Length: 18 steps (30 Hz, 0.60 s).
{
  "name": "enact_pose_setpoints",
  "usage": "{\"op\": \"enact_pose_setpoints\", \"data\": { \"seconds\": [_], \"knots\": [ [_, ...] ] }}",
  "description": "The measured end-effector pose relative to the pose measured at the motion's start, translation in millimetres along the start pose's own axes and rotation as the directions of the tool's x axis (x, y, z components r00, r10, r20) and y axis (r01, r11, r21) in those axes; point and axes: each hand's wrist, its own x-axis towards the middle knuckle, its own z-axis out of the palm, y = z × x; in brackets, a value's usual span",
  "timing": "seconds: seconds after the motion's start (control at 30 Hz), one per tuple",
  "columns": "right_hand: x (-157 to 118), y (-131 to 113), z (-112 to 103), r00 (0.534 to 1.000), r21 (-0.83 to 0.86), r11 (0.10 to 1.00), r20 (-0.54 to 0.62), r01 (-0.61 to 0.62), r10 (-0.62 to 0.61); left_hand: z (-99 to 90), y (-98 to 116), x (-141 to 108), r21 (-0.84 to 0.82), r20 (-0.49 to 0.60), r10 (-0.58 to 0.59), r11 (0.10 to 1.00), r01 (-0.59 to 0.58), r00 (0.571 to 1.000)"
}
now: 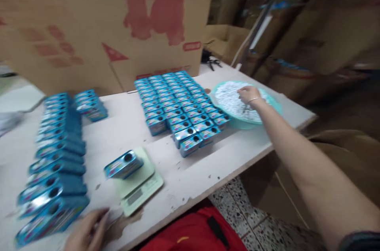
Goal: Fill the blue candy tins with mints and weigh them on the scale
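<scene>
My right hand [248, 96] reaches over a round teal basin [276, 104] of small white pieces [230, 94], its fingers pinched together at their surface; anything between them is too small to make out. At the table's front edge, my left hand [89, 232] has its fingers curled, with a blurred whitish, clear thing beside the fingertips. A blue box [123, 165] with a dark round hole on top rests on a pale green scale [142, 193]. Blue boxes stand in a block [181, 104] beside the basin and in a long row [63, 156] at the left.
Behind the boxes stands a large cardboard carton [148, 17] with red print. A few blue boxes [90, 105] sit near it. Black scissors or a similar tool [214, 62] lie at the back. The white table's [204, 183] front edge runs diagonally; more cartons [326, 41] stand at the right.
</scene>
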Motion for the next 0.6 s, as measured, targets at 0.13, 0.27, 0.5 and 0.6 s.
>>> {"op": "enact_pose_setpoints", "data": {
  "seconds": [0.13, 0.27, 0.5, 0.6],
  "knots": [
    [-56, -50, 41, 0.939, 0.278, 0.958, 0.309, 0.063, -0.151, 0.2, 4, -20, -0.049, 0.053, 0.021, 0.999, -0.018, 0.998],
    [-156, -113, 95, 0.687, 0.394, 0.894, 0.591, 0.212, -0.423, 8.6, 11, -24, -0.054, -0.029, 0.010, 0.998, -0.012, 1.000],
    [-257, -147, 175, 0.212, 0.247, 0.638, 0.805, 0.729, -0.554, 23.4, 8, -40, -0.097, -0.153, -0.006, 0.995, -0.009, 0.988],
    [-262, -144, 187, 0.193, 0.139, 0.566, 0.852, 0.813, -0.486, 28.3, 10, -41, -0.101, -0.191, -0.033, 0.995, 0.014, 0.981]
  ]
}}
